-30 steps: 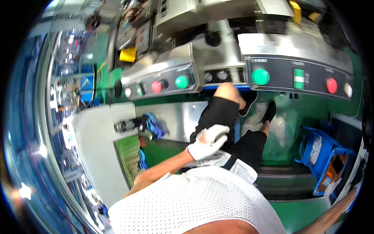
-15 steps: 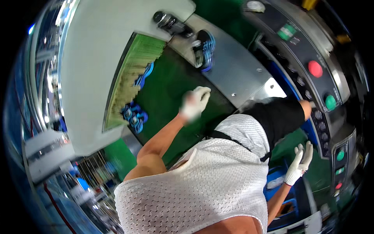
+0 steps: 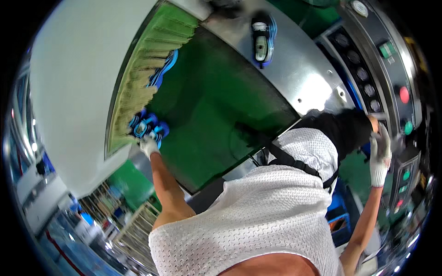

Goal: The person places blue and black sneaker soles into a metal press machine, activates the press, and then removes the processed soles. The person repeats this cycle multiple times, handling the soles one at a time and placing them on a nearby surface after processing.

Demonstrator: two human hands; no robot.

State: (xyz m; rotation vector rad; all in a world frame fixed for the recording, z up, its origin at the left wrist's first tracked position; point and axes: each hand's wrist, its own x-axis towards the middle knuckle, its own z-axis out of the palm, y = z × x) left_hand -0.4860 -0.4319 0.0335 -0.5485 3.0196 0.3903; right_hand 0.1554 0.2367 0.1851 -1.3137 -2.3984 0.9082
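Observation:
My left hand (image 3: 149,146), in a white glove, reaches to the dark shoes with bright blue trim (image 3: 148,128) at the left of the green belt (image 3: 207,101). Its fingertips meet the near side of these shoes; blur and overlap hide whether they grip. Farther up the same bristle curtain (image 3: 138,69), another blue-edged shoe (image 3: 163,69) sticks out partly from under the strands. On the metal plate (image 3: 294,60) lies a single black and blue shoe (image 3: 262,41), apart from both hands. My right hand (image 3: 380,152), also gloved, holds nothing, its fingers stretched beside my bare knee.
A pale machine housing (image 3: 69,92) with the bristle curtain borders the belt on the left. On the right stands a control panel (image 3: 389,78) with round red and green buttons. A dark, blurred object (image 3: 225,7) sits at the top edge. Blue bins (image 3: 338,207) are low at right.
My left hand has moved left from over the belt to the shoes at the curtain. My right hand has risen toward my knee, and the view has shifted.

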